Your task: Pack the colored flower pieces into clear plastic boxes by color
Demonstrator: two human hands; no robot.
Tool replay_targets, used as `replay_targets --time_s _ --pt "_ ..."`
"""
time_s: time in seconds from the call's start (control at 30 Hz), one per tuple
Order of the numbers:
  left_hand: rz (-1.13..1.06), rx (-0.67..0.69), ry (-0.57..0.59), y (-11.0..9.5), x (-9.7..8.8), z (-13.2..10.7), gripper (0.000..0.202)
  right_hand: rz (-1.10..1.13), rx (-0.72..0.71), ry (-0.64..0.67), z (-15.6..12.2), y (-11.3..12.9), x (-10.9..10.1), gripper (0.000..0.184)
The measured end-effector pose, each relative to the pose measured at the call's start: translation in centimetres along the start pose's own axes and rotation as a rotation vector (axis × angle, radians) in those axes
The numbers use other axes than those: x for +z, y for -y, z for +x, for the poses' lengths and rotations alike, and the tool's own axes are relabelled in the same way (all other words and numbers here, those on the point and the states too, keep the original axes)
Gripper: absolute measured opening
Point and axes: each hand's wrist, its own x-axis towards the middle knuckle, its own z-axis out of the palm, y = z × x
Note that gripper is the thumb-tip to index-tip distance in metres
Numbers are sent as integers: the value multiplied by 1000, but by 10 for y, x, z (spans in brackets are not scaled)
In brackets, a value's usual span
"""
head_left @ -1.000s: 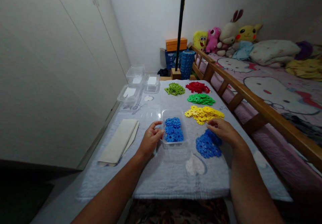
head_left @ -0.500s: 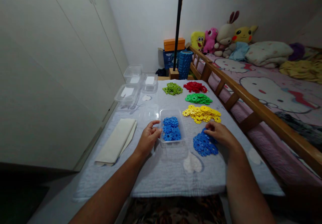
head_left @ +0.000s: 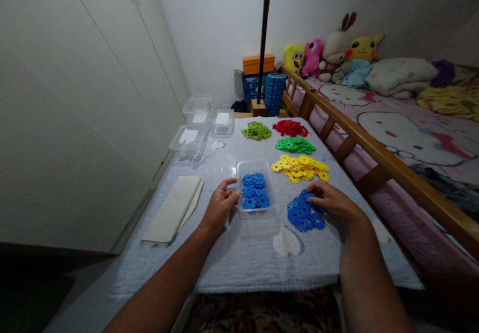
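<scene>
A clear plastic container [head_left: 272, 183] stands on the cloth-covered table, with blue flower-shaped plastic discs [head_left: 256, 199] stacked in rows inside it. My left hand [head_left: 220, 204] grips its left wall, thumb and index finger at the rim. To the right lies a loose pile of the same blue discs [head_left: 302, 216]. My right hand [head_left: 331, 201] is over the pile's upper right side, fingers curled and pinched at a blue disc; the fingertips partly hide it. Just beyond that hand is a heap of yellow discs [head_left: 299, 167].
Green discs [head_left: 295, 145], red discs [head_left: 290, 128] and lime discs [head_left: 256, 130] lie farther back. Several clear containers [head_left: 187, 141] with white paper stand at the back left. A folded cream cloth [head_left: 172, 211] lies left. A wooden bed rail [head_left: 374, 158] runs along the right.
My right hand has shifted slightly at the blue pile, its fingertips a little to the right and lower. My left hand stays on the container.
</scene>
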Motion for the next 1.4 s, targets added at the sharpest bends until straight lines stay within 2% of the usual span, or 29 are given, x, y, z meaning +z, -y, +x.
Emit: replay_targets --time_s 0.33,0.4,0.53,0.63,0.73,0.83,0.93,1.0,1.1,1.23,1.3,1.4 --pt "-16 -9 -7 -3 1 -1 51 115 -11 -45 -9 25 -4 28" --pt "-17 -14 -7 -3 1 -1 51 174 7 -93 -12 27 -5 30" --pt "-23 -11 -7 -1 1 -1 50 232 -16 -269 -14 32 -6 32" --pt "-32 -14 -13 -1 2 -1 51 239 -44 -340 -11 44 -3 34" --pt "-35 -26 -16 -2 3 -1 53 253 -92 -322 -8 67 8 32" --pt "-28 -25 -19 -4 4 -1 53 180 -199 -201 -6 96 29 23" --pt "-18 -13 -24 -3 3 -1 51 -39 -373 -128 -1 121 55 8" --pt "-19 -12 -21 -1 2 0 52 -204 -494 -113 3 130 73 7" --pt "-36 -19 -12 0 2 0 53 -386 -596 -128 10 133 98 13" --pt "-41 -5 -9 -1 3 0 51 -505 -641 -169 16 129 121 11" --pt "-37 -5 -6 -2 3 0 51 -476 -669 -129 15 127 122 8" --pt "-30 -9 -2 -3 3 -1 51 -345 -658 -146 14 121 105 8"
